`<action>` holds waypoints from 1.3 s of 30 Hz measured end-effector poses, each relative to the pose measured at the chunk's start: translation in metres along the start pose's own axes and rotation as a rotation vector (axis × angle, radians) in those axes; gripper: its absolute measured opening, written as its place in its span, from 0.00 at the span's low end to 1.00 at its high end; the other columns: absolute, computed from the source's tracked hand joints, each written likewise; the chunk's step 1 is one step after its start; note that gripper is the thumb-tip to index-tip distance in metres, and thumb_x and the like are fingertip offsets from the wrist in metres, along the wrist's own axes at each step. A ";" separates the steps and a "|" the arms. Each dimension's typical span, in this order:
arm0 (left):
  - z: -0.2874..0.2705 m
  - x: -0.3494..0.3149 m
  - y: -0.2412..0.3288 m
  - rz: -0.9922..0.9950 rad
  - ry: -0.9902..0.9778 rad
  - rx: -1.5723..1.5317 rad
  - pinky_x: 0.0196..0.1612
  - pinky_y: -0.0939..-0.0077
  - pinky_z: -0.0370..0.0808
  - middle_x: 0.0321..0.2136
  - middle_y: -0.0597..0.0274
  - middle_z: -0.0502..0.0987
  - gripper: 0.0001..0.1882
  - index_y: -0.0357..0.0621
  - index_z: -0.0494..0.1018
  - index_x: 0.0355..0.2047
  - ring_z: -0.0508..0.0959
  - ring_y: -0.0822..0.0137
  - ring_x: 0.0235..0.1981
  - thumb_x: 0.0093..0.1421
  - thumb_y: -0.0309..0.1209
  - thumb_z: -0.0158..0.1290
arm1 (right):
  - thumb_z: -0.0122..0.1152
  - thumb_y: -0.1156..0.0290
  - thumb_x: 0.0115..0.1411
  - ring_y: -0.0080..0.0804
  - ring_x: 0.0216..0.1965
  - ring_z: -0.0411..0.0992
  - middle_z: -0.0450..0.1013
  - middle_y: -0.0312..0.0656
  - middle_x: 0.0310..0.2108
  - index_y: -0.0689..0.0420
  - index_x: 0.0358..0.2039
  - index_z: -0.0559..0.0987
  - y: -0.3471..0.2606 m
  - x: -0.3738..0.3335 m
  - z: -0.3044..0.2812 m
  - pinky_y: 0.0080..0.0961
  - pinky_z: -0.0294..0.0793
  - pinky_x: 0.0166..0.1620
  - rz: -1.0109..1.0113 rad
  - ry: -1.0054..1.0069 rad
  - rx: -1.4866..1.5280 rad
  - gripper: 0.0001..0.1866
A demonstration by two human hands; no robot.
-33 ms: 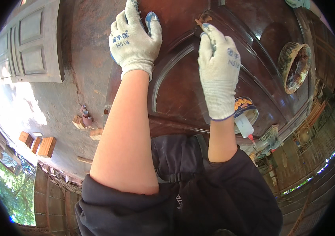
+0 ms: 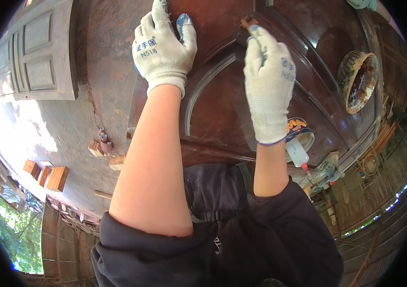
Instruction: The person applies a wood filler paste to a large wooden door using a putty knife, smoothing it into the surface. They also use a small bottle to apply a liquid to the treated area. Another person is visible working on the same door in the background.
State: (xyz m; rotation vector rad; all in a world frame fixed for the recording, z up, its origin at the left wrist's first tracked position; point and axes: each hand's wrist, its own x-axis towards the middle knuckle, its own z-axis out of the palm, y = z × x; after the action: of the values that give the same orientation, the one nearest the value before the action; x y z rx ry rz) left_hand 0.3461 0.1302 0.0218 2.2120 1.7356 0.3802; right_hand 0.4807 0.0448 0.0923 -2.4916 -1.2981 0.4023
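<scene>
A glossy dark red-brown wooden door panel (image 2: 222,103) with carved mouldings lies in front of me. My left hand (image 2: 163,55), in a white knit glove with blue on the fingertips, rests on it at the upper left, thumb and fingers apart. To its right is my right hand (image 2: 269,91), in a matching glove, its fingers drawn together at the panel. At these fingertips shows a small torn brown piece (image 2: 248,21), partly hidden by the fingers; it may be sandpaper. Near the right wrist are a dark blue tin (image 2: 312,138) and a translucent squeeze bottle (image 2: 297,153) with a red tip.
A crusted round tub (image 2: 360,82) sits on the panel's right side. Beyond it, a gloved hand (image 2: 362,4) of another person shows at the top edge. A grey panelled door (image 2: 38,52) lies at the far left. Wooden blocks (image 2: 57,178) are on the floor.
My right hand has shifted slightly to the right and away from me, the brown piece at its fingertips now less visible. The left hand has stayed in place.
</scene>
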 end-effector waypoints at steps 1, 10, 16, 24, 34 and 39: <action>-0.001 0.000 0.001 -0.007 -0.007 -0.002 0.55 0.55 0.71 0.50 0.48 0.75 0.30 0.47 0.65 0.63 0.74 0.47 0.51 0.63 0.47 0.48 | 0.56 0.66 0.65 0.47 0.31 0.77 0.74 0.49 0.33 0.55 0.47 0.79 0.002 0.004 -0.001 0.40 0.77 0.34 0.015 0.032 0.003 0.13; 0.006 0.005 0.000 -0.005 0.020 0.003 0.55 0.55 0.71 0.50 0.48 0.75 0.30 0.47 0.65 0.62 0.74 0.47 0.51 0.63 0.47 0.48 | 0.56 0.64 0.66 0.46 0.32 0.77 0.73 0.49 0.32 0.55 0.48 0.79 -0.005 -0.004 0.001 0.42 0.77 0.35 -0.014 -0.018 0.028 0.13; 0.004 0.004 0.002 -0.014 0.026 -0.012 0.55 0.55 0.71 0.50 0.49 0.75 0.30 0.48 0.65 0.62 0.75 0.48 0.51 0.63 0.48 0.47 | 0.54 0.65 0.67 0.46 0.33 0.77 0.74 0.49 0.33 0.57 0.47 0.79 0.007 0.006 -0.003 0.40 0.77 0.38 0.017 -0.010 -0.085 0.14; 0.006 0.005 0.001 -0.021 0.033 -0.006 0.55 0.55 0.71 0.50 0.50 0.75 0.29 0.49 0.66 0.62 0.75 0.48 0.51 0.63 0.48 0.48 | 0.54 0.65 0.67 0.45 0.34 0.77 0.76 0.48 0.31 0.58 0.46 0.79 0.013 0.011 -0.003 0.41 0.75 0.38 -0.016 0.049 -0.018 0.13; 0.004 0.005 0.001 -0.009 0.047 -0.012 0.53 0.56 0.72 0.48 0.49 0.75 0.30 0.48 0.65 0.62 0.75 0.49 0.49 0.62 0.46 0.49 | 0.55 0.65 0.66 0.48 0.34 0.77 0.77 0.49 0.32 0.56 0.45 0.80 0.007 0.016 -0.004 0.42 0.76 0.38 0.002 0.005 0.023 0.12; -0.005 0.007 0.011 0.001 0.053 -0.041 0.49 0.57 0.72 0.44 0.47 0.76 0.28 0.42 0.66 0.60 0.76 0.48 0.45 0.61 0.40 0.51 | 0.55 0.64 0.66 0.48 0.35 0.77 0.76 0.49 0.31 0.55 0.46 0.78 -0.002 0.009 -0.001 0.42 0.77 0.39 -0.100 0.001 -0.100 0.12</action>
State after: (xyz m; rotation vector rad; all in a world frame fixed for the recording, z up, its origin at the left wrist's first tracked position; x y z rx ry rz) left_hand 0.3556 0.1351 0.0303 2.1929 1.7379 0.4747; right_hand 0.4847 0.0531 0.0935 -2.4935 -1.4692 0.3194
